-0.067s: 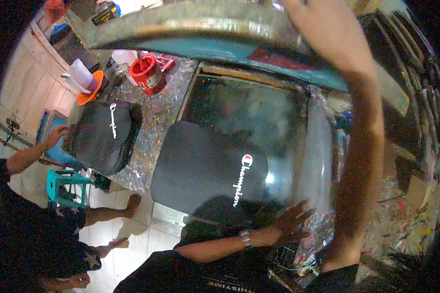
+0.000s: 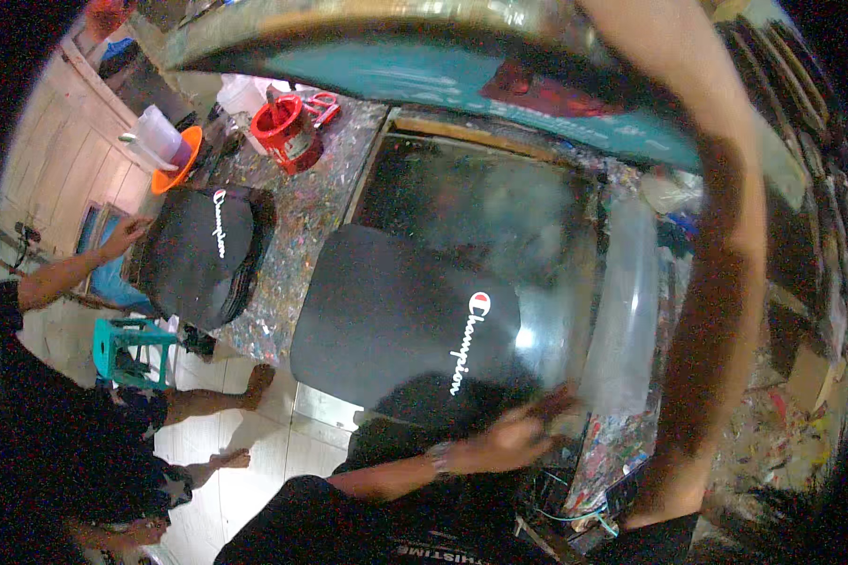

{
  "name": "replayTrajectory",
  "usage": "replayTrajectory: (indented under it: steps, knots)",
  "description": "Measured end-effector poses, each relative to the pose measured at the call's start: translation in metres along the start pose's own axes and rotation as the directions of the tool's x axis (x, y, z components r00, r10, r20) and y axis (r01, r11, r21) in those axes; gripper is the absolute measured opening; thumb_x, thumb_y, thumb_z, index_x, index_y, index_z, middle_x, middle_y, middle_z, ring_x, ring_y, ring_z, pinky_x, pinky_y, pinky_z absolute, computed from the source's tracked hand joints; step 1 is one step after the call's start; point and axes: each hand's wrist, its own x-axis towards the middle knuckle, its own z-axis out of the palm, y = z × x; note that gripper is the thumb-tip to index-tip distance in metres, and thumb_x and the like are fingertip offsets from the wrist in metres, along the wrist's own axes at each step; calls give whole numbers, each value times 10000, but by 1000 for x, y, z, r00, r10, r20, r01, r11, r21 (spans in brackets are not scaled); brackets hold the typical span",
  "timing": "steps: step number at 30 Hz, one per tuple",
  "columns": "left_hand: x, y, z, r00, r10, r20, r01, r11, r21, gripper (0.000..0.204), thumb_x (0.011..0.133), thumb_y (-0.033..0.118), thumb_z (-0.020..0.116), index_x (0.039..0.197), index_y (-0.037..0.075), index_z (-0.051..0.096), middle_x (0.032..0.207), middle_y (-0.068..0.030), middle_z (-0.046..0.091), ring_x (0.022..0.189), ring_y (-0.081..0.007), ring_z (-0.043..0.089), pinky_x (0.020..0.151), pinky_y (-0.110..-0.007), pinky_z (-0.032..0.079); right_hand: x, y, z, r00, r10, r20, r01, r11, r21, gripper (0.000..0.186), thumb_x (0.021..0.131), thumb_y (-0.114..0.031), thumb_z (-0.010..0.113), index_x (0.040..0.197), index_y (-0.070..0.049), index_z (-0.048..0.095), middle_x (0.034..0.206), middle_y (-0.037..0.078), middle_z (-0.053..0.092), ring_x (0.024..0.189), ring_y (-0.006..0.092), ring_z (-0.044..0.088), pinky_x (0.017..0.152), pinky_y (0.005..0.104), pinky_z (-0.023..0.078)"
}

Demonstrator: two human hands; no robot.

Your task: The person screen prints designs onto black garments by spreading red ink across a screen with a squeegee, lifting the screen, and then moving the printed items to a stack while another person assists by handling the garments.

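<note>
Head view shows the person's left grip, blurred, above the near edge of the worktop, its fingers pointing away to the right; whether they are apart or together, or touch anything, one cannot tell. A wristwatch sits just behind that grip. Just beyond it and to its left, a black fabric piece lies flat on a dark, glossy board, with white lettering and a small red-and-white mark on the side nearer the grip. To the grip's right and beyond, a clear plastic sheet lies along the board. The right forearm rises past it and leaves the upper edge, so the right grip is out of sight and its hold cannot be told. Well beyond the left grip, a framed screen with teal mesh stands raised and tilted over the board's far end. Farther off to that grip's left are a red tub and a stack of black pieces, with a co-worker's hand beside the stack.
</note>
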Motion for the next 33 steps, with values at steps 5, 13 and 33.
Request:
replayTrajectory:
  steps: [5, 13, 33]
  knots:
    - [-83, -37, -164, 744, -293, -601, 637, 585, 502, 956, 878, 345, 741, 1556, -78, 216, 1621, -320, 200, 1510, -491, 169, 1217, -592, 136, 25, 32, -25, 996, -35, -77, 29, 997, -76, 555, 1016, -389, 428, 988, 103, 684, 1017, 289, 692, 939, 359, 679, 904, 468, 520]
    - [-105, -46, -169, 611, -277, -742, 747, -109, 656, 703, 1040, 376, 483, 1581, -12, 257, 1663, -283, 109, 1547, -450, 65, 1216, -621, 35, 77, 35, -25, 996, -77, -43, 71, 989, -132, 539, 1017, -387, 434, 1177, 80, 650, 1201, 327, 651, 1118, 424, 637, 1002, 469, 454]
    - [-166, -39, -537, -39, -181, -983, -272, 948, -164, 468, 1022, 149, 528, 1465, 29, 440, 1409, -142, 557, 1250, -298, 563, 1071, -431, 459, 125, 60, 10, 996, -82, -25, 80, 992, -94, 615, 976, -478, 513, 965, 112, 687, 935, 315, 682, 933, 460, 623, 881, 483, 467]
